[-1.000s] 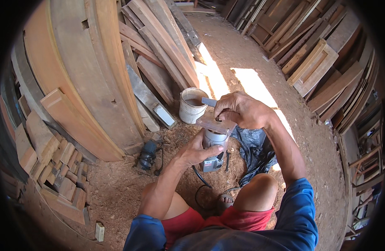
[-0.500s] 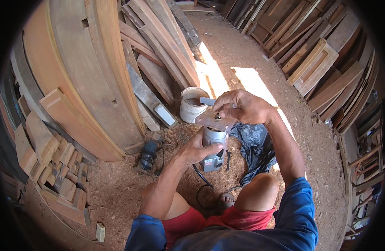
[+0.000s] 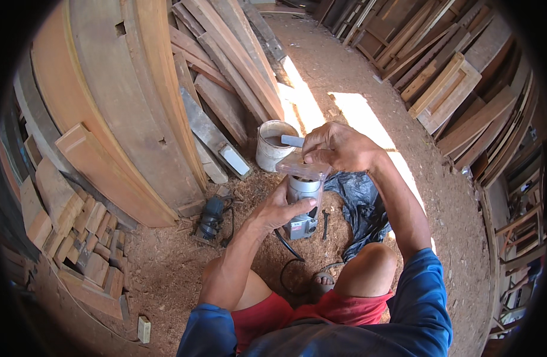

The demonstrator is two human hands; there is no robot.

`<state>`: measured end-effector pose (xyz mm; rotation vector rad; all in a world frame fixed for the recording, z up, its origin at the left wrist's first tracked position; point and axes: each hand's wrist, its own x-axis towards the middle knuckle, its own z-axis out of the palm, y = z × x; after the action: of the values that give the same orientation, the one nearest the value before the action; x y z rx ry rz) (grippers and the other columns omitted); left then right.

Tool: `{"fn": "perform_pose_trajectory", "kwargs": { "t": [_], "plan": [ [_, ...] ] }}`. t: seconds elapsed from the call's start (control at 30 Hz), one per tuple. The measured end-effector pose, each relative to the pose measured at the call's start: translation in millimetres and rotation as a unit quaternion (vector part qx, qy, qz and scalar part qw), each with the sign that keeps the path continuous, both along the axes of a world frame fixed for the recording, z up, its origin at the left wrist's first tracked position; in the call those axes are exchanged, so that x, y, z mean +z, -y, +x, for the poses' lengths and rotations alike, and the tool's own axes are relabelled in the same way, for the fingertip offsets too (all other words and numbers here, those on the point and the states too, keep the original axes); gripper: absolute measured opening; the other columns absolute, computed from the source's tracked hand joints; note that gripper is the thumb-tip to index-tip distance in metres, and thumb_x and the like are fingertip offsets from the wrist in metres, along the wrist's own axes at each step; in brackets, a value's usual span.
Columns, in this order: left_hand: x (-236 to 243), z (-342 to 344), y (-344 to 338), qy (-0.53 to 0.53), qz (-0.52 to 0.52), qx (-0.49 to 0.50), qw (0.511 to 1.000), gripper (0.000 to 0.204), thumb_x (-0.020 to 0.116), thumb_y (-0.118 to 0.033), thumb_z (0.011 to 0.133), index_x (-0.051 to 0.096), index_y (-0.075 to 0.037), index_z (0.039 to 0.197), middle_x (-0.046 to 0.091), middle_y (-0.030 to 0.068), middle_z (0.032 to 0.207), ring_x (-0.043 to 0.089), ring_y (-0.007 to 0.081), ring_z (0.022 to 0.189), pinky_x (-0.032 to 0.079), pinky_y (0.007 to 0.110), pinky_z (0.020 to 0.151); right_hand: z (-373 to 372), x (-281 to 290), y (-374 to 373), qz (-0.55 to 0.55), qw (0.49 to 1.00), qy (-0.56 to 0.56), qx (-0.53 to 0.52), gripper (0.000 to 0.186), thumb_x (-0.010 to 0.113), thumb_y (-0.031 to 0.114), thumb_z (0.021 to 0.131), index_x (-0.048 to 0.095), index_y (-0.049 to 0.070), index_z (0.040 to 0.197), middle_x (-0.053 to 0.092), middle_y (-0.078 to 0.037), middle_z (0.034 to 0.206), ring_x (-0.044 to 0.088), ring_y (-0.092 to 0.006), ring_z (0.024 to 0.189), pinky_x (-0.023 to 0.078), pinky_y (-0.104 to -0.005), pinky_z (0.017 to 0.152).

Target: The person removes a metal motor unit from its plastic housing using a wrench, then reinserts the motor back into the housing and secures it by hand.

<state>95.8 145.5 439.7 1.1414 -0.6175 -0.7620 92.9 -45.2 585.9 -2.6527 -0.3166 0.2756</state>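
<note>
My left hand (image 3: 283, 207) is wrapped round a trim router (image 3: 305, 188) with a silver body, stood upside down so its clear plastic base (image 3: 298, 165) faces up. My right hand (image 3: 339, 147) is closed just over that base, fingers bent and thumb pressed in. From its fingers a flat pale-grey bar (image 3: 292, 141) sticks out to the left; its other end is hidden. The fingers cover the middle of the base. Beside the router, a dark spanner (image 3: 325, 226) lies on the sawdust.
A white bucket (image 3: 271, 150) stands just beyond the router. Black plastic sheeting (image 3: 365, 208) lies to its right, and a dark teal power tool (image 3: 211, 218) to its left. Stacked wood offcuts (image 3: 95, 269) and leaning boards (image 3: 122, 107) fill the left; more boards (image 3: 481, 119) line the right.
My right hand has dropped slightly over the router's base and now covers the metal piece that showed at its centre. The left hand keeps its hold.
</note>
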Motion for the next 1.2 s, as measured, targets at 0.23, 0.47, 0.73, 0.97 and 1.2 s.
{"fn": "perform_pose_trajectory", "kwargs": {
  "t": [0.23, 0.47, 0.73, 0.97, 1.2],
  "plan": [
    [4, -1, -1, 0.052, 0.012, 0.01, 0.999, 0.081, 0.081, -0.033, 0.081, 0.04, 0.001, 0.142, 0.059, 0.0126, 0.124, 0.058, 0.0215, 0.115, 0.047, 0.039, 0.101, -12, -10, 14, 0.064, 0.989, 0.127, 0.035, 0.019, 0.071, 0.011, 0.089, 0.074, 0.002, 0.106, 0.073, -0.014, 0.101, 0.068, -0.0276, 0.096, 0.053, -0.0405, 0.087],
    [10, -2, -9, 0.048, 0.015, 0.025, 0.998, 0.082, 0.081, -0.036, 0.081, 0.041, 0.003, 0.142, 0.059, 0.0153, 0.127, 0.056, 0.0244, 0.12, 0.044, 0.04, 0.104, -50, 9, 4, 0.086, 0.957, 0.273, -0.056, 0.022, 0.071, 0.014, 0.09, 0.073, 0.003, 0.109, 0.072, -0.016, 0.105, 0.067, -0.0319, 0.102, 0.052, -0.0439, 0.09],
    [8, 0, -6, 0.049, 0.001, 0.025, 0.998, 0.077, 0.08, -0.036, 0.082, 0.044, 0.002, 0.139, 0.06, 0.0146, 0.125, 0.057, 0.0238, 0.118, 0.044, 0.04, 0.103, -46, 5, 14, 0.129, 0.952, 0.272, -0.051, 0.02, 0.071, 0.015, 0.09, 0.074, 0.003, 0.106, 0.073, -0.013, 0.102, 0.067, -0.0314, 0.1, 0.052, -0.0431, 0.087],
    [4, 1, -3, 0.044, 0.017, 0.021, 0.999, 0.077, 0.08, -0.036, 0.082, 0.045, 0.002, 0.139, 0.059, 0.0137, 0.127, 0.056, 0.0234, 0.119, 0.044, 0.04, 0.104, -44, 7, 18, 0.123, 0.952, 0.277, -0.035, 0.023, 0.07, 0.019, 0.091, 0.074, 0.002, 0.106, 0.073, -0.014, 0.102, 0.068, -0.0306, 0.099, 0.053, -0.0431, 0.086],
    [-1, 0, 4, 0.025, 0.016, 0.01, 1.0, 0.08, 0.08, -0.036, 0.083, 0.041, 0.001, 0.142, 0.058, 0.0136, 0.128, 0.055, 0.0234, 0.121, 0.043, 0.04, 0.104, -43, 6, 26, 0.121, 0.953, 0.276, -0.042, 0.024, 0.07, 0.02, 0.092, 0.074, 0.002, 0.107, 0.073, -0.015, 0.103, 0.068, -0.0313, 0.101, 0.054, -0.0441, 0.087]
  ]
}}
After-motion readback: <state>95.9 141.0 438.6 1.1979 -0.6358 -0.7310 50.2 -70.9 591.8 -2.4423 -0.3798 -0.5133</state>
